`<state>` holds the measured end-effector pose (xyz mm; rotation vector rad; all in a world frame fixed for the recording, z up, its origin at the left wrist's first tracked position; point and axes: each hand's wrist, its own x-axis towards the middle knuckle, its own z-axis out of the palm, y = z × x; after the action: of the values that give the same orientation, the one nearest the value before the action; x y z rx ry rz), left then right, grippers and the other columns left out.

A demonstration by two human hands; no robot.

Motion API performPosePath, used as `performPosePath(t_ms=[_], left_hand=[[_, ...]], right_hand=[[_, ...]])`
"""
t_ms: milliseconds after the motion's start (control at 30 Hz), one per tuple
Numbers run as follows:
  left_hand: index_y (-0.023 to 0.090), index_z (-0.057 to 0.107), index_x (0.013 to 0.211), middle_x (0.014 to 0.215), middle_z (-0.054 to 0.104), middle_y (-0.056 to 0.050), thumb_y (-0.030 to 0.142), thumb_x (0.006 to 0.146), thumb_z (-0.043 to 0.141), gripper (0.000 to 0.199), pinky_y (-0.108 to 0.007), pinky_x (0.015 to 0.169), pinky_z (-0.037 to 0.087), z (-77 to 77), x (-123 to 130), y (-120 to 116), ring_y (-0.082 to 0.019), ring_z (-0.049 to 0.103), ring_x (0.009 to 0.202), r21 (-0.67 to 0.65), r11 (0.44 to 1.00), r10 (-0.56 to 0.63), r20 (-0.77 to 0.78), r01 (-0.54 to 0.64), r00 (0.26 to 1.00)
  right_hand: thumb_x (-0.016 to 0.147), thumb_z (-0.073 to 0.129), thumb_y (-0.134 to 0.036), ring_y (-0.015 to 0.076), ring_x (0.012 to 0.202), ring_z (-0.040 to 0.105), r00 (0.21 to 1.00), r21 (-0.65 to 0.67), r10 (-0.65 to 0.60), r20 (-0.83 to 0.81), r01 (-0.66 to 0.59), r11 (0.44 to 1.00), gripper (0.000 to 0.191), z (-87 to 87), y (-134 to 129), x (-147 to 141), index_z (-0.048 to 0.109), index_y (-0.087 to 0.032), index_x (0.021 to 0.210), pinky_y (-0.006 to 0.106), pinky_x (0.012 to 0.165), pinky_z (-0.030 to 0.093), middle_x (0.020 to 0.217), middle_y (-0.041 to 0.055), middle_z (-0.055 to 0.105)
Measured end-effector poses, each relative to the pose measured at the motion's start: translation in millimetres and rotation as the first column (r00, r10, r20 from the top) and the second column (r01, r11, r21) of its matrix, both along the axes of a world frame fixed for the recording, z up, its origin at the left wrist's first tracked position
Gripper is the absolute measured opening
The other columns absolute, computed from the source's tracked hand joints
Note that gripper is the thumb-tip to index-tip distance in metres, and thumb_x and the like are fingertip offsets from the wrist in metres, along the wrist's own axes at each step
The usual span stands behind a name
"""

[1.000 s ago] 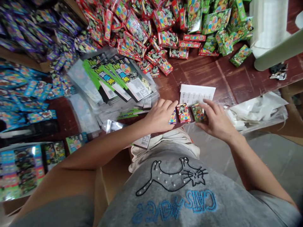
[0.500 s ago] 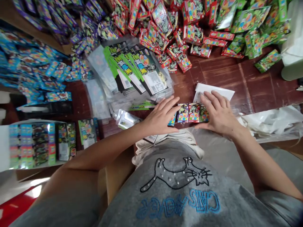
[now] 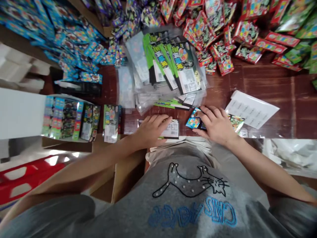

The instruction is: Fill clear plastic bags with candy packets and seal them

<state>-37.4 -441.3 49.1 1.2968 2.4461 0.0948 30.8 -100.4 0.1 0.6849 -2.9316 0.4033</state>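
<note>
Clock reference: I centre the dial between the two hands; 12 o'clock is the far side of the table [image 3: 264, 81].
Blue box [image 3: 192, 119]: at 1 o'clock, flat on the table at the left end of a short row; I judge it is kept near the table edge for easy reach.
Multicoloured box [image 3: 237, 123]: at 3 o'clock, showing past the right wrist side of the same row (the boxes between are mostly covered).
Clear packet [image 3: 171, 133]: at 9 o'clock, lying flat under the left hand, barcode up; the hand's cover probably keeps it from sliding.
Packet stack [image 3: 187, 62]: at 11 o'clock, fanned and overlapping, which I read as easing single pick-up.
Label sheet [image 3: 252, 109]: at 2 o'clock, flat, apart from the row.
Red boxes [image 3: 201, 31]: heaped at 1 o'clock, apparently grouped by colour.
Right hand [image 3: 215, 124]: palm down, fingers arched toward 11, thumb on the near side; they bracket the row, but I cannot tell whether they squeeze.
Left hand [image 3: 154, 130]: palm down, fingers pointing toward 2, thumb spread nearer the body; grip on the packet I cannot tell.
</note>
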Motion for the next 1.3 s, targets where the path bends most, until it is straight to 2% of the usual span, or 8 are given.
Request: performPosePath(t_ms=[133,300,533,700,833,1033,1167,1300], left_hand=[[0.008,0.041,0.168,0.153,0.058,-0.026,0.058,0.09,0.08,0.1,-0.059,0.114,0.05,-17.0,22,6,-0.044,0.058,0.134,0.057,0.99,0.131,0.014,-0.132,0.991],[0.011,0.039,0.168,0.154,0.057,-0.024,0.053,0.086,0.087,0.105,-0.06,0.118,0.047,-25.3,23,9,-0.043,0.057,0.136,0.152,0.956,0.248,0.032,-0.25,0.968],[0.018,0.041,0.169,0.154,0.058,-0.022,0.048,0.086,0.089,0.1,-0.057,0.116,0.046,-17.1,17,12,-0.043,0.056,0.135,0.177,0.963,0.207,-0.011,-0.202,0.978],[0.017,0.039,0.171,0.156,0.057,-0.022,0.053,0.089,0.085,0.1,-0.056,0.116,0.045,-23.0,17,13,-0.043,0.055,0.138,0.228,0.945,0.239,0.006,-0.234,0.971],[0.015,0.043,0.168,0.157,0.058,-0.022,0.054,0.091,0.083,0.096,-0.054,0.119,0.042,-30.5,10,17,-0.041,0.054,0.142,0.254,0.961,0.098,0.051,-0.107,0.994],[0.019,0.045,0.169,0.161,0.057,-0.021,0.054,0.09,0.084,0.095,-0.055,0.118,0.041,-36.4,1,18,-0.042,0.054,0.142,0.203,0.972,0.098,0.097,-0.116,0.99],[0.02,0.045,0.169,0.158,0.059,-0.02,0.056,0.089,0.086,0.096,-0.055,0.12,0.04,-40.0,3,28,-0.041,0.054,0.143,0.257,0.96,0.086,0.112,-0.113,0.99],[0.018,0.047,0.167,0.157,0.059,-0.02,0.052,0.09,0.085,0.092,-0.055,0.121,0.04,-42.5,5,40,-0.04,0.055,0.142,0.318,0.945,0.042,0.113,-0.076,0.993]], right_hand=[[0.105,0.062,-0.054,0.0404,0.133,0.063,0.998,-0.068,0.017,-0.067,-0.022,0.997,0.058,-2.1,-2,0,0.065,-0.009,0.143,0.053,0.107,0.053,0.148,0.0229,0.07],[0.104,0.065,-0.049,0.0398,0.13,0.067,0.993,-0.087,0.102,-0.051,-0.106,0.991,0.058,-2.5,-1,1,0.062,-0.01,0.147,0.053,0.104,0.057,0.153,0.0237,0.068],[0.1,0.071,-0.05,0.0453,0.138,0.063,0.982,-0.169,-0.147,-0.116,0.127,0.977,0.07,4.3,-3,-3,0.056,-0.013,0.158,0.062,0.111,0.054,0.163,0.0248,0.059],[0.105,0.065,-0.054,0.0404,0.131,0.068,0.986,-0.094,0.15,-0.076,-0.156,0.983,0.058,4.1,-10,3,0.068,-0.009,0.143,0.056,0.108,0.056,0.154,0.0246,0.067],[0.11,0.057,-0.052,0.0346,0.135,0.069,0.943,-0.075,0.328,-0.055,-0.332,0.94,0.055,3.8,-10,0,0.07,-0.008,0.141,0.051,0.115,0.055,0.157,0.023,0.066],[0.094,0.073,-0.073,0.0467,0.162,0.04,0.982,-0.097,0.174,0.068,-0.167,0.981,0.094,18.2,28,1,0.049,-0.019,0.167,0.076,0.134,0.023,0.176,0.0225,0.043],[0.102,0.068,-0.057,0.0384,0.145,0.057,0.979,-0.116,0.189,0.073,-0.18,0.977,0.071,12.9,37,5,0.057,-0.017,0.159,0.075,0.137,0.009,0.15,0.0168,0.071],[0.1,0.072,-0.053,0.0356,0.137,0.059,0.974,-0.189,0.219,0.065,-0.203,0.961,0.065,4.5,27,-1,0.062,-0.021,0.155,0.076,0.137,0.003,0.145,0.0119,0.074]])
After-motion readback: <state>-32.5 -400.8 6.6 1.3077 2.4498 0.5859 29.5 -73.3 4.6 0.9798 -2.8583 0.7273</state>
